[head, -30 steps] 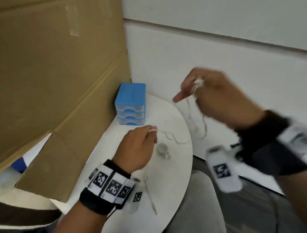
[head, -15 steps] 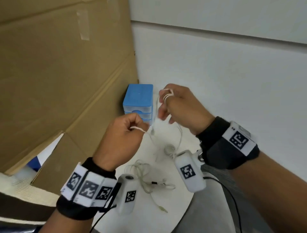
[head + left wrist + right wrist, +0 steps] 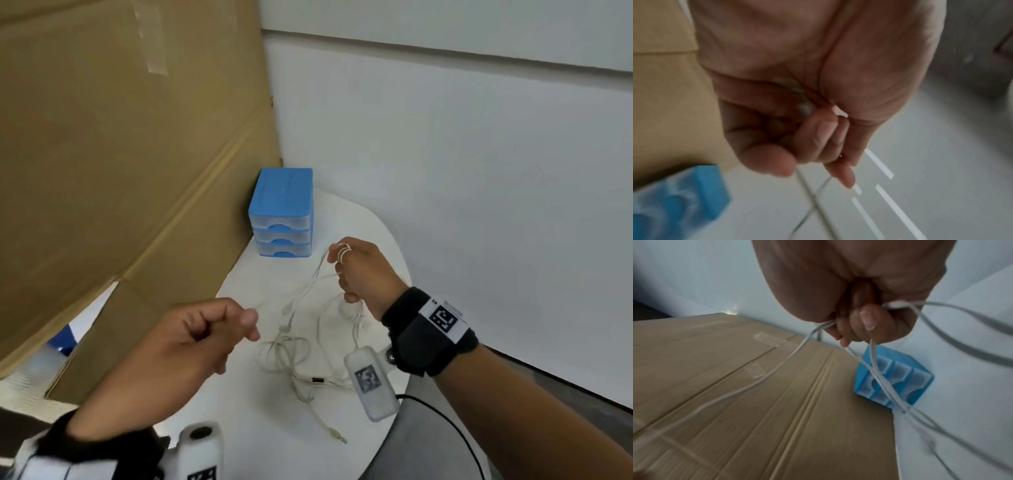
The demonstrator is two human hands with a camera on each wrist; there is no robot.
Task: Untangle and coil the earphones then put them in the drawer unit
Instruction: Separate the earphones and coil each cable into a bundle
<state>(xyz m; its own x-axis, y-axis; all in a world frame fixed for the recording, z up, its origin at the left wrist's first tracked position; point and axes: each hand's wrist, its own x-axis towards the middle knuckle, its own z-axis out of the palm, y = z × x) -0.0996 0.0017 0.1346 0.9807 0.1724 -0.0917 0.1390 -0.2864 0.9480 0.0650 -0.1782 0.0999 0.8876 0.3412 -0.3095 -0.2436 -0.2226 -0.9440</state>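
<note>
The white earphones (image 3: 291,353) lie in loose loops on the round white table (image 3: 267,435), jack plug (image 3: 337,437) nearest me. My right hand (image 3: 339,267) holds the cable above the table with turns wound round its fingers; the right wrist view shows its curled fingers (image 3: 865,321) gripping several strands (image 3: 877,374). My left hand (image 3: 246,325) is curled nearer me, pinching a thin strand (image 3: 807,191) that runs toward the right hand. The blue drawer unit (image 3: 281,212) stands at the table's far edge, all three drawers closed.
A large cardboard box (image 3: 120,154) leans along the left, touching the drawer unit's side. A white wall (image 3: 479,188) rises close behind and to the right. The table's rim (image 3: 394,428) drops off to grey floor on the right.
My left hand has pulled back toward me and down, away from the right hand, drawing a strand out. The right hand has sunk a little, keeping the turns on its fingers.
</note>
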